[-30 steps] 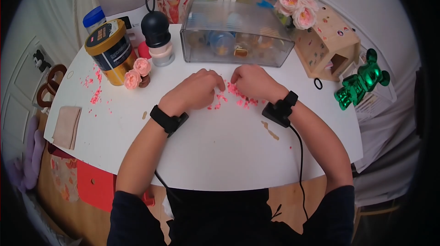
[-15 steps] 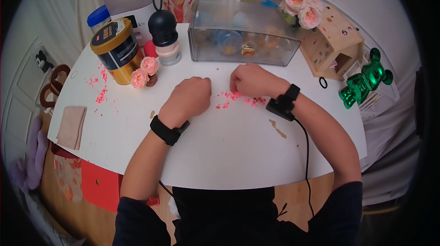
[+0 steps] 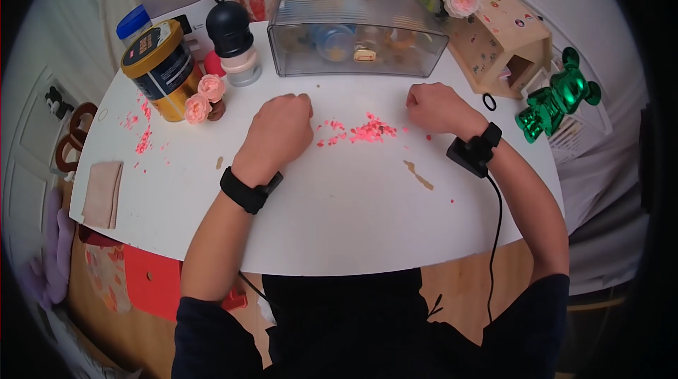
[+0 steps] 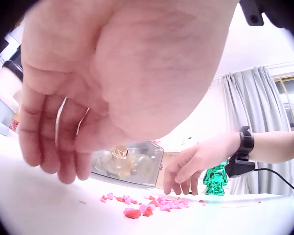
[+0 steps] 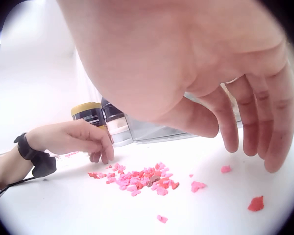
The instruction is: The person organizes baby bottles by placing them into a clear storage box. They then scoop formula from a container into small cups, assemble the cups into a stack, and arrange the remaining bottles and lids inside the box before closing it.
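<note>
Small pink and red pieces [image 3: 372,129] lie in a loose heap on the white table, between my two hands. A darker brown bit [image 5: 153,180] sits among them. My left hand [image 3: 277,128] is just left of the heap, its fingers [image 4: 49,152] pointing down, bent loosely and holding nothing. On the other side, my right hand [image 3: 448,112] hovers low over the table. Its fingers [image 5: 252,122] hang spread, with no piece between them. A few stray pieces, one a red piece [image 5: 256,203], lie beneath that hand.
More pink bits [image 3: 144,137] are scattered at the left, near a gold-lidded tub [image 3: 164,72] and small roses [image 3: 205,98]. A grey clear box [image 3: 357,43] stands behind the heap. A folded cloth [image 3: 103,194] and a green bear figure [image 3: 561,100] flank the table.
My left hand drew back leftward from the pieces. The right hand moved off to the right, uncovering the heap and some stray pieces. The head view shifted slightly.
</note>
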{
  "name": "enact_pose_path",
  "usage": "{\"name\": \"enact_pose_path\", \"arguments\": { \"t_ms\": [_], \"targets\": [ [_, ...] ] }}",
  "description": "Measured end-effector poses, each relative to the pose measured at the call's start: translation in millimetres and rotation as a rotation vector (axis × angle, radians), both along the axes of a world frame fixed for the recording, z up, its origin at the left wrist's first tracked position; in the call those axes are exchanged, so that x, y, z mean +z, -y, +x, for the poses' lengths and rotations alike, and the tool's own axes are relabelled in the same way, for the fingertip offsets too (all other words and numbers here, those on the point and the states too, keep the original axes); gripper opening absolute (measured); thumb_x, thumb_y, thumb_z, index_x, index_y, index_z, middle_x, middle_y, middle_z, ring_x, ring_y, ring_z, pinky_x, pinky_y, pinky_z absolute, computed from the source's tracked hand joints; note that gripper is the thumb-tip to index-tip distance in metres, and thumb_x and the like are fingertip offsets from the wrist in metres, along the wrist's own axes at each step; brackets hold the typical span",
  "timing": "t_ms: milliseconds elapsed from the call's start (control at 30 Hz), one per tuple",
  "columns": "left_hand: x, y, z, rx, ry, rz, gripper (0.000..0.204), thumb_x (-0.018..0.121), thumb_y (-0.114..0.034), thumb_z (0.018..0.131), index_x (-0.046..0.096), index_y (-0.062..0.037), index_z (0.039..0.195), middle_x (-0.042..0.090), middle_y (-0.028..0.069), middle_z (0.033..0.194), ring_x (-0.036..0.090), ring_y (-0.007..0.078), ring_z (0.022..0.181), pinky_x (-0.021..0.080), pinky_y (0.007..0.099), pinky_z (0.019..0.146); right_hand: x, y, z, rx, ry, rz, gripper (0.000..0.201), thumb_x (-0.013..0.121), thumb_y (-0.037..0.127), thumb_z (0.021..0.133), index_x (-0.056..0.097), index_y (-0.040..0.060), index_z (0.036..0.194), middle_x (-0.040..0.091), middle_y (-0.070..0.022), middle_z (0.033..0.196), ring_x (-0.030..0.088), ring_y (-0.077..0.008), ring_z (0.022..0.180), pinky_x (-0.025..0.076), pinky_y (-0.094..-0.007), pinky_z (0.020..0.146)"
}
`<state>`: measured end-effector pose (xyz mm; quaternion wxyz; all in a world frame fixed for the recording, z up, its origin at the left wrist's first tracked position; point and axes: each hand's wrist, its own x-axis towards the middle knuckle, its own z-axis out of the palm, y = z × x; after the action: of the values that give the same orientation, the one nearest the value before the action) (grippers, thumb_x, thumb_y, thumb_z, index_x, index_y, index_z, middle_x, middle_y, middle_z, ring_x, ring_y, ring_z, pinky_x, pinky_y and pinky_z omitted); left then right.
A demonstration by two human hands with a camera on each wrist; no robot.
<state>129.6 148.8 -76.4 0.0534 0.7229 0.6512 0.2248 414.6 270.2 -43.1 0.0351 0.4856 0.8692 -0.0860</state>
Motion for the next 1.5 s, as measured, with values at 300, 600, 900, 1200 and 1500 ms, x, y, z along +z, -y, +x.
{"name": "enact_pose_path", "arguments": {
  "t_ms": [300,600,900,1200,1500],
  "targets": [
    [6.3,5.6,24.4,-0.135,0.092,-0.138,0.030,0.053,0.008,0.089,0.077,0.0025,0.106,0.077,0.0226,0.106,0.074,0.0385,0.103,0.058,0.0463,0.093,6.5,33.6,-34.6,0.004,-0.387,-0.298,0.028,0.061,0.018,0.094,0.079,-0.0033,0.099,0.080,-0.0215,0.096,0.076,-0.0373,0.092,0.060,-0.0444,0.087],
    [3.2,8.3,16.6,0.018,-0.065,-0.051,0.022,0.058,0.004,0.089,0.074,0.0032,0.104,0.076,0.0220,0.102,0.073,0.0410,0.099,0.058,0.0487,0.090,23.3,15.6,-0.6,-0.165,-0.089,-0.078,0.033,0.058,0.021,0.094,0.078,-0.0041,0.090,0.077,-0.0264,0.087,0.076,-0.0418,0.089,0.060,-0.0481,0.088],
    [-2.4,10.5,22.4,0.048,-0.119,-0.013,0.014,0.060,-0.006,0.097,0.071,0.0017,0.097,0.075,0.0223,0.098,0.072,0.0439,0.092,0.058,0.0521,0.084,10.9,30.0,31.9,-0.208,-0.232,-0.349,0.028,0.060,0.022,0.098,0.073,-0.0026,0.101,0.075,-0.0137,0.079,0.075,-0.0250,0.066,0.060,-0.0394,0.075],
    [-1.0,10.7,20.6,-0.008,-0.159,0.023,0.014,0.062,-0.009,0.095,0.071,0.0010,0.096,0.075,0.0238,0.096,0.072,0.0453,0.091,0.057,0.0529,0.081,4.2,39.9,-5.8,0.071,-0.359,-0.266,0.027,0.061,0.026,0.102,0.070,0.0009,0.108,0.078,-0.0183,0.100,0.076,-0.0323,0.093,0.059,-0.0422,0.085],
    [21.1,28.8,23.6,0.001,-0.187,0.059,0.015,0.067,-0.011,0.097,0.071,0.0039,0.094,0.074,0.0245,0.092,0.071,0.0445,0.089,0.057,0.0510,0.082,32.6,94.0,80.6,0.176,-0.085,-0.175,0.020,0.069,0.019,0.101,0.065,0.0007,0.092,0.066,-0.0176,0.070,0.067,-0.0390,0.067,0.053,-0.0445,0.066]
  ]
}}
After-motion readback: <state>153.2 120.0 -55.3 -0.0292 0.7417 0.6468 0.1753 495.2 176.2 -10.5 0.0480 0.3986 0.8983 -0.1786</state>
